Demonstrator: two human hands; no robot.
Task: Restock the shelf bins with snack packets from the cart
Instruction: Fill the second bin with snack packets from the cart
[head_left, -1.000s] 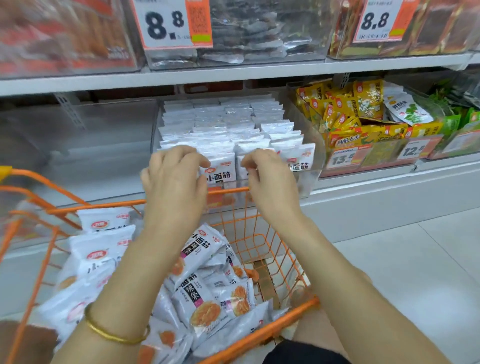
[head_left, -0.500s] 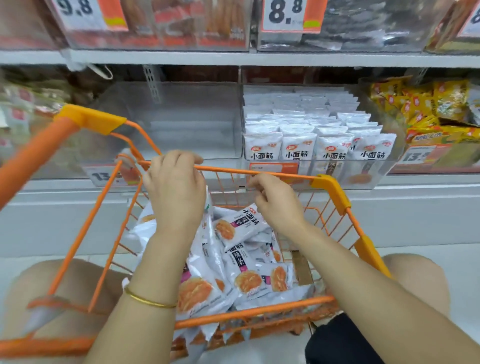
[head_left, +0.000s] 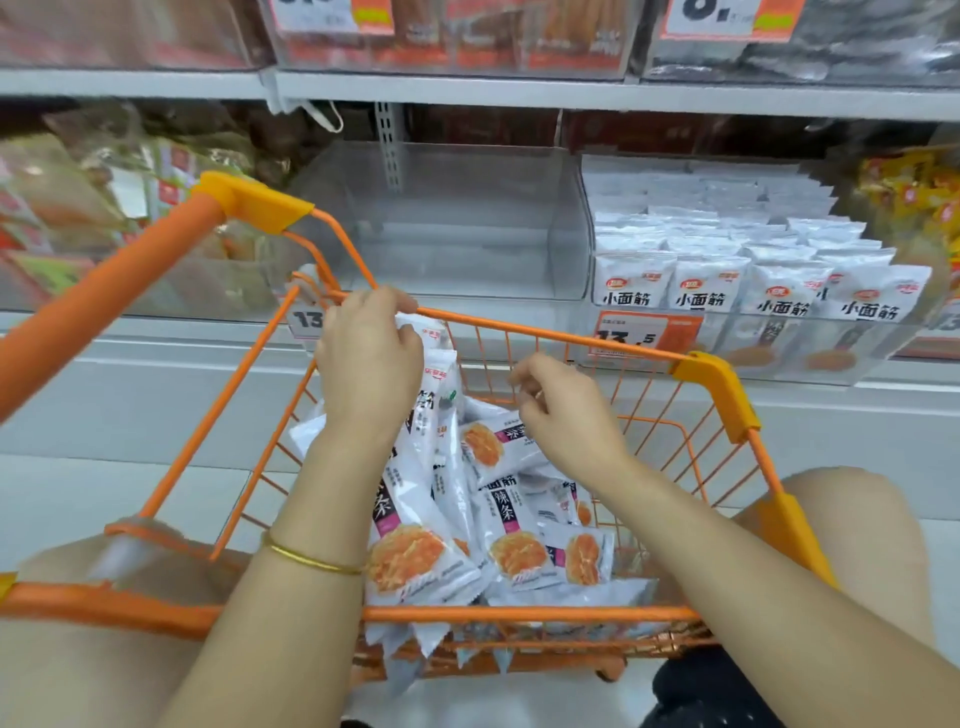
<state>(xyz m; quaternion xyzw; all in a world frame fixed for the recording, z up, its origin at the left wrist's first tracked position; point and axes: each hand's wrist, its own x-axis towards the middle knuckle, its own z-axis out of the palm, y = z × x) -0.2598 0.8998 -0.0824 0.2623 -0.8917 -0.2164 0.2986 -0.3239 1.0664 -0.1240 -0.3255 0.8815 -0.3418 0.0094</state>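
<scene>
Left hand: the left hand (head_left: 369, 364) is in the centre of the frame at the far rim of the cart, fingers curled round the tops of an upright bunch of white snack packets (head_left: 434, 379); a thin gold bangle (head_left: 311, 558) circles its wrist.
Right hand: the right hand (head_left: 566, 410) hovers just right of the left one, above the cart, fingers half curled and slack, with nothing visible between them.
Cart: an orange wire shopping cart (head_left: 545, 338) fills the lower half of the frame, its far rim close to the shelf front.
Cart load: a heap of white foil snack packets with black characters and an orange food picture (head_left: 519, 551) lies in the cart, lower centre; some corners poke through the near wire wall.
Middle bin: a clear plastic shelf bin (head_left: 457, 223) stands on the lower shelf, upper centre, just beyond the left hand.
Right bin: a second clear plastic bin (head_left: 737, 348) stands beside it on the right, holding upright rows of white packets (head_left: 711, 286); an orange price tag (head_left: 644, 335) is on its front.
Far right: blurred yellow packets (head_left: 914, 192).
Upper shelf: a white shelf board (head_left: 519, 93) crosses the top of the frame under blurred bins and price labels.
Person: a bare left knee (head_left: 52, 675) at lower left and a bare right knee (head_left: 857, 519) at lower right flank the cart.
</scene>
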